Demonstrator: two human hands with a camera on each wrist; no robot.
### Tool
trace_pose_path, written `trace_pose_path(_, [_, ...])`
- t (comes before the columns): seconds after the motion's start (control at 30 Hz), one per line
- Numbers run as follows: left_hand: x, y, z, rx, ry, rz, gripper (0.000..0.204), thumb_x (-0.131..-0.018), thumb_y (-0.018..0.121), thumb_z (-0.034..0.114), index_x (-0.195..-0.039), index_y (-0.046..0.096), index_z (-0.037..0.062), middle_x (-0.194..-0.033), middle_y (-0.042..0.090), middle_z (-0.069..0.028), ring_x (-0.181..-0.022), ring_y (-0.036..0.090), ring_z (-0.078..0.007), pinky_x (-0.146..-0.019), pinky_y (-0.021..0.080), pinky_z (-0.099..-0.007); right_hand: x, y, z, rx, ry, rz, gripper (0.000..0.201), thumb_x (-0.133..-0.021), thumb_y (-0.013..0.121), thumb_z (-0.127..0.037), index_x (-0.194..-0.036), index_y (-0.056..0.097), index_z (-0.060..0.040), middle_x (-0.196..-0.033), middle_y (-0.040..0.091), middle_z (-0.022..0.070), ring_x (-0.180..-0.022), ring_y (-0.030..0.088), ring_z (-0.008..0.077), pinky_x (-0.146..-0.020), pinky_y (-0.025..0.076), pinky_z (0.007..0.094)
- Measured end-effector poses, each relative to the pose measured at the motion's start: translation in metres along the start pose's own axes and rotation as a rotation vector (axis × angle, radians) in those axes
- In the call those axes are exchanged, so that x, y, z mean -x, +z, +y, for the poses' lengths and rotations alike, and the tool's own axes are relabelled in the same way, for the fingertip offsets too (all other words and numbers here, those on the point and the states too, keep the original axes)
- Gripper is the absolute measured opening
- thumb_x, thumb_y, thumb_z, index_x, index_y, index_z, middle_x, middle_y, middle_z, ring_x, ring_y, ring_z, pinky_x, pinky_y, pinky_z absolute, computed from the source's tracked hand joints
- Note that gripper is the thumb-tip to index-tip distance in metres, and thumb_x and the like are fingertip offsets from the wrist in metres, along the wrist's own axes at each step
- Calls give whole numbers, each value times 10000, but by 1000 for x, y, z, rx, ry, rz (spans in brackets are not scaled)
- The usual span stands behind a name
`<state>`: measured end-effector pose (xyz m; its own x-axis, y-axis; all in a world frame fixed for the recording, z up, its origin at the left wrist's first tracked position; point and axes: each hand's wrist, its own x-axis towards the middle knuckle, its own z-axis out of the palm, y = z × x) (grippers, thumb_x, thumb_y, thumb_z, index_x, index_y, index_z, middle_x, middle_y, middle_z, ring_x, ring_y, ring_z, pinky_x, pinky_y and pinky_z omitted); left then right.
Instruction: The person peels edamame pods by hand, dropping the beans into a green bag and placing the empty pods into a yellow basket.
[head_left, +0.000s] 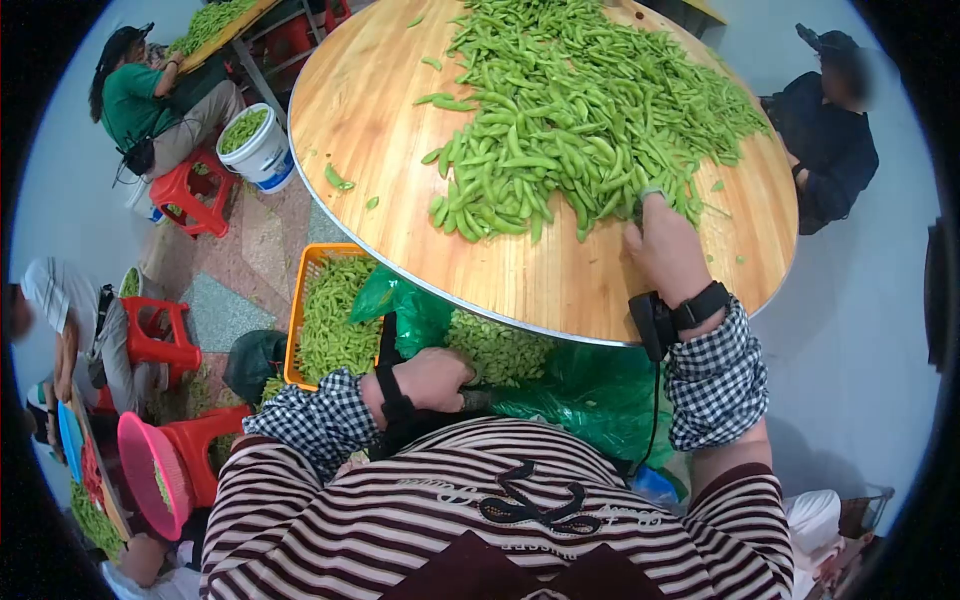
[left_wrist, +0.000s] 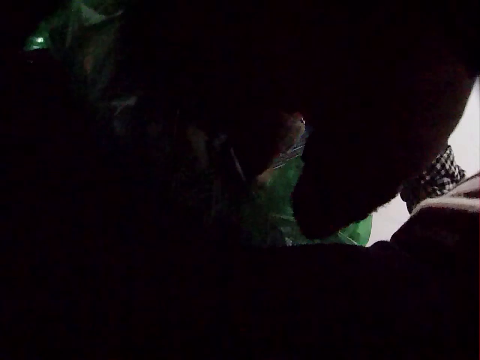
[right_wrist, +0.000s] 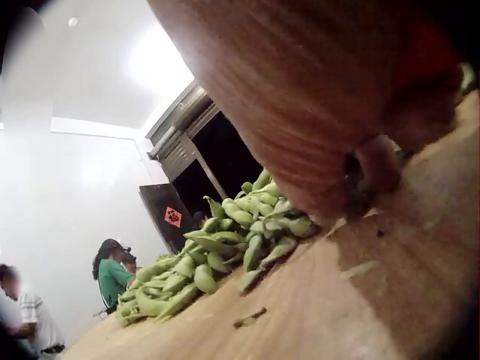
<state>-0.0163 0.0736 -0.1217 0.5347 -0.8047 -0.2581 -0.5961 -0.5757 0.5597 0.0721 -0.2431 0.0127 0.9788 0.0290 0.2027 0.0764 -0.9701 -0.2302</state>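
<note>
A broad heap of green soybean pods [head_left: 560, 130] covers much of the round wooden table [head_left: 400, 240]. My right hand [head_left: 668, 245] is at the near right edge of the heap, back of the hand up, a small greyish band-like piece [head_left: 652, 192] at its fingertips. In the right wrist view its fingers reach down close to the wood beside the pods [right_wrist: 240, 232]; I cannot tell whether they grip one. Below the table's near edge, my left hand [head_left: 435, 380] is near my lap, beside shelled beans [head_left: 495, 345] and green plastic [head_left: 580, 390]. The left wrist view is mostly dark.
An orange crate [head_left: 300, 310] full of pods stands below the table at left. A white bucket [head_left: 258, 150], red stools [head_left: 190, 200] and a pink basket [head_left: 150, 470] are farther left. Other people sit around, including a person in dark clothes [head_left: 825, 130] at right.
</note>
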Motion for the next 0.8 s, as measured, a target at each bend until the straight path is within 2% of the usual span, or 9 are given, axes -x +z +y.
trace_pose_path(0.07, [7, -21, 20, -33, -7, -73, 351, -784, 600, 346, -803, 601, -4, -843, 593, -214, -837, 579, -402, -739, 475, -465, 4, -5, 4, 52, -3, 46, 268, -810, 601, -198, -890, 461, 16, -736, 595, 250, -710, 594, 422, -619, 468, 498])
trace_pose_path(0.2, [14, -58, 51, 22, 245, 162, 314, -788, 666, 239, -959, 588, -13, -876, 594, -181, -808, 577, -395, -717, 486, -434, 17, -24, 18, -110, 3, 119, 189, -810, 565, -135, -884, 477, 16, -696, 586, 238, -671, 595, 407, -598, 470, 490])
trace_pose_path(0.3, [9, -97, 83, 370, 306, 215, 277, -793, 645, 175, -1020, 604, 22, -935, 605, -158, -846, 594, -363, -734, 494, -407, 27, -25, 20, -141, -7, 71, 164, -814, 556, -117, -906, 493, 3, -729, 590, 223, -669, 591, 401, -586, 469, 473])
trace_pose_path(0.47, [-36, -128, 97, 461, 398, 787, 261, -867, 602, 146, -1093, 562, 20, -1026, 611, -135, -845, 599, -294, -734, 477, -357, 53, -49, -2, -208, -294, 122, 210, -791, 598, -52, -985, 530, -12, -694, 570, 189, -586, 576, 337, -518, 446, 392])
trace_pose_path(0.57, [-47, -140, 102, 488, 219, 657, 203, -898, 564, 150, -1051, 558, 17, -962, 627, -111, -803, 604, -242, -704, 478, -330, 70, -73, -27, -36, -494, 13, 218, -792, 597, -40, -1006, 557, -28, -667, 563, 167, -544, 566, 307, -493, 441, 372])
trace_pose_path(0.63, [-46, -147, 112, 1114, 46, -142, 155, -932, 519, 168, -1003, 561, 37, -849, 616, -72, -745, 598, -172, -663, 466, -275, 78, -78, -32, -64, -684, -62, 282, -786, 617, -111, -1052, 552, -44, -801, 611, 167, -621, 601, 329, -550, 494, 404])
trace_pose_path(0.73, [-49, -109, 111, 1507, 196, -36, 153, -966, 484, 194, -981, 564, 65, -721, 519, 2, -623, 505, -101, -571, 402, -221, 91, -71, -36, -228, -390, 11, 231, -807, 577, -95, -1026, 540, -33, -803, 593, 135, -568, 592, 275, -510, 488, 373])
trace_pose_path(0.77, [-50, -104, 110, 1509, 186, -35, 153, -966, 484, 194, -981, 564, 65, -721, 519, 2, -623, 505, -101, -571, 402, -221, 95, -64, -36, -588, -150, 49, 202, -838, 520, -92, -1030, 518, -28, -781, 572, 89, -524, 567, 195, -465, 459, 316])
trace_pose_path(0.8, [-51, -100, 109, 1537, 152, 43, 153, -963, 499, 181, -1024, 565, 57, -766, 528, 7, -638, 484, -90, -579, 384, -221, 96, -58, -31, -596, -150, 41, 202, -838, 520, -92, -1030, 518, -28, -781, 572, 89, -524, 567, 195, -465, 459, 316])
